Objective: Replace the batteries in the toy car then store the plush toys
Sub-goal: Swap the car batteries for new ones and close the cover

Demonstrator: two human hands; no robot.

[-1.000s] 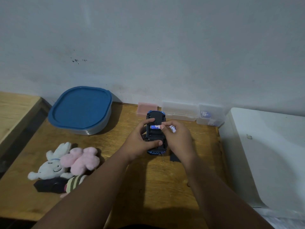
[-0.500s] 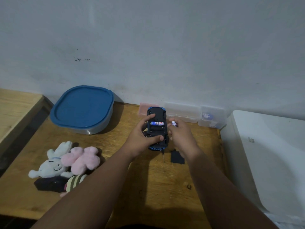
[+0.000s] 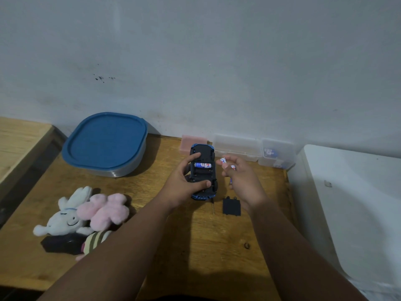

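Pale wall (image 3: 217,61) fills the upper half of the head view, and a wooden worktop (image 3: 195,246) runs along its foot.

At mid-frame the toy car (image 3: 201,154) lies underside up. Its long axis runs from the lower part of the frame up toward the wall, and which end is the nose cannot be told. Its battery bay is uncovered. One seated battery (image 3: 202,165) lies crosswise in the bay, at a right angle to the car's length.

The left hand (image 3: 184,187) has its grip on the car, with the thumb across the lower end and the fingers curled over the left flank. The right hand (image 3: 243,181), just right of the car and apart from it, has a narrow grip pinching two loose batteries (image 3: 222,160). That makes three batteries in all.

Half a second ago the right hand's fingers were against the car's right edge; now there is a gap between them. The car is in the same place.

Below the car lie one black cover (image 3: 231,206) and one thin screwdriver (image 3: 213,208).

At lower left three plush toys are heaped together, touching: a white rabbit (image 3: 65,216), a pink plush (image 3: 104,210) and a striped plush (image 3: 95,240). They lie partly over a black object (image 3: 60,244).

One blue-lidded container (image 3: 106,144) stands at the left by the wall. Three small plastic boxes (image 3: 236,147) line the wall behind the car, one pink and two clear
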